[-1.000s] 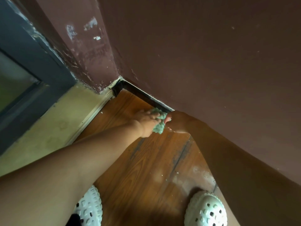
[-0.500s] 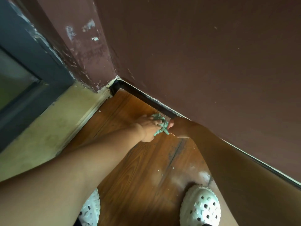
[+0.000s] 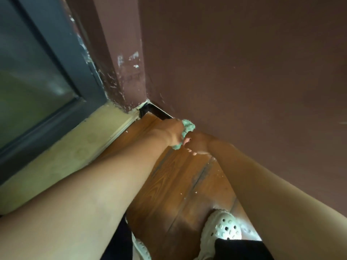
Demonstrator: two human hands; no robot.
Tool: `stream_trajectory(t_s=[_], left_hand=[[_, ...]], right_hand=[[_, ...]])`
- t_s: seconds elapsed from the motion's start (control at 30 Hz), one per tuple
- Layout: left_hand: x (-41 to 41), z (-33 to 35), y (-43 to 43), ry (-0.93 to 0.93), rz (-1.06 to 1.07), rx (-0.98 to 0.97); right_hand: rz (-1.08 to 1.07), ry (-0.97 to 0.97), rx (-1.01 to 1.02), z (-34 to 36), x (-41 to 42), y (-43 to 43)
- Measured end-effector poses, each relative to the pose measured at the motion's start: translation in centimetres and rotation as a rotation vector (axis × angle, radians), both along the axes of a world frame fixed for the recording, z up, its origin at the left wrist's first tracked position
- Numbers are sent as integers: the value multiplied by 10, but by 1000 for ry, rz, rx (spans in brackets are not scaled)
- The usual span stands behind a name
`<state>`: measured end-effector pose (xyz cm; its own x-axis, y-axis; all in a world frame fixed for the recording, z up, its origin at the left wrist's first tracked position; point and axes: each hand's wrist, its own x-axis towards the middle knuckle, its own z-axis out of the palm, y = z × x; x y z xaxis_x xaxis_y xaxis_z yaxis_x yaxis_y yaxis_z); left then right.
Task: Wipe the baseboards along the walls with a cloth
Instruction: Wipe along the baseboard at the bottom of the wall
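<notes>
Left hand [image 3: 171, 135] had the cloth [image 3: 188, 126] bunched in its fingers at the baseboard [image 3: 158, 111] near the far corner. Right hand [image 3: 198, 145] sat beside it, grip unclear. I'd press firmly and go right into that corner.

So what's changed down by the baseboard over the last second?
The left hand has slid the green cloth along the baseboard toward the corner, so less dark trim shows between the two. The view has tilted as well. Its grip on the cloth is unchanged, and the right hand stays close beside it, low by the wall.
</notes>
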<state>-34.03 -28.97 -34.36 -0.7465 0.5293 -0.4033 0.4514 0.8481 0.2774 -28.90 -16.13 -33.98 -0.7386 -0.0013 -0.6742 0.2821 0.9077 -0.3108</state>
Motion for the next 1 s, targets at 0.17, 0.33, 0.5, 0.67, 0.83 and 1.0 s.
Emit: stream_trajectory(t_s=[0.17, 0.33, 0.5, 0.67, 0.83, 1.0], left_hand=[[25, 32, 0, -38, 332, 310], [40, 52, -16, -92, 493, 425], [32, 36, -28, -195, 715, 498], [18, 4, -25, -196, 881, 562], [-16, -31, -11, -219, 953, 550], [-48, -45, 9, -232, 1058, 600]], right_hand=[[-28, -10, 70, 39, 28, 17], [-118, 83, 66, 69, 51, 22], [-83, 157, 49, 66, 41, 16], [-70, 125, -38, 34, 22, 31], [-186, -15, -178, 2, -1, 52], [-178, -64, -248, -12, -18, 60]])
